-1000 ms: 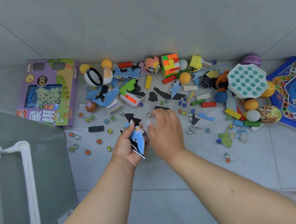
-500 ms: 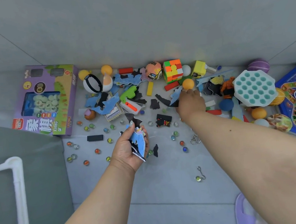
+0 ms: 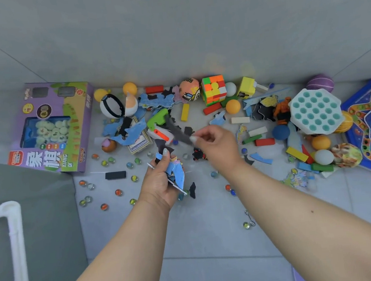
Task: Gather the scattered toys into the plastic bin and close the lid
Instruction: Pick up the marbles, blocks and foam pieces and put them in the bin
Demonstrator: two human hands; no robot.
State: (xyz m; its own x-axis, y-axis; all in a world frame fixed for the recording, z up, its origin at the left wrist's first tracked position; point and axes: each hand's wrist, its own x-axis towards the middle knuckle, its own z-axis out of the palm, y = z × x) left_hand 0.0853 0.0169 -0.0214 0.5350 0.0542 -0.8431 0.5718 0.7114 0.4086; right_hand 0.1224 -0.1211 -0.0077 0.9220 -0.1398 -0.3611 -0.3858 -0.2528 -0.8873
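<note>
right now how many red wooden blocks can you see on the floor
4. One red block lies by the wall, one below the puzzle cube, one beside the green block, one partly buried in the right pile. More may be hidden.

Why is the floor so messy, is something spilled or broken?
Toys are scattered over the floor: marbles have rolled loose, and puzzle pieces lie among balls and blocks by the wall. The left hand holds a stack of pieces; the right hand pinches a dark piece. Nothing looks plainly broken.
</note>
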